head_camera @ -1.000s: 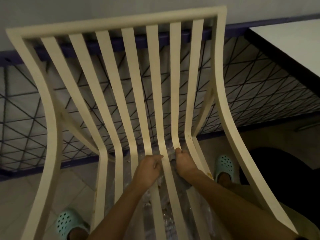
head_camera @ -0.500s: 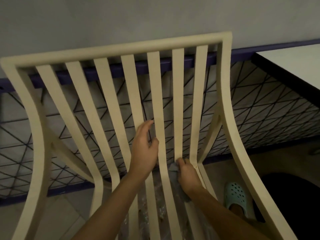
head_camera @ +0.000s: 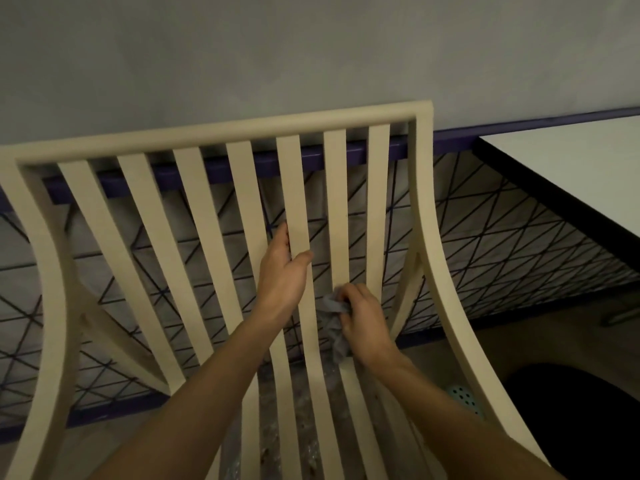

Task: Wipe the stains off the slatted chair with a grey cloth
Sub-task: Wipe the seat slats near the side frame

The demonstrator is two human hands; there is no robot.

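A cream slatted chair (head_camera: 194,216) fills the view, its backrest curving up toward me. My left hand (head_camera: 282,275) grips one middle slat partway up the back, fingers wrapped round its edge. My right hand (head_camera: 363,320) is lower and to the right, closed on a crumpled grey cloth (head_camera: 334,322) pressed against the neighbouring slat near the bend of the seat. Brownish stains show on the lower seat slats (head_camera: 311,441) between my forearms.
A white table with a dark edge (head_camera: 568,188) juts in at the right. Behind the chair runs a black wire mesh fence (head_camera: 491,244) with a purple rail under a grey wall. A mint clog (head_camera: 465,401) shows below the seat.
My left hand has climbed from the seat bend up the backrest and now grips a slat. My right hand with the cloth has moved slightly up. The view has tilted upward.
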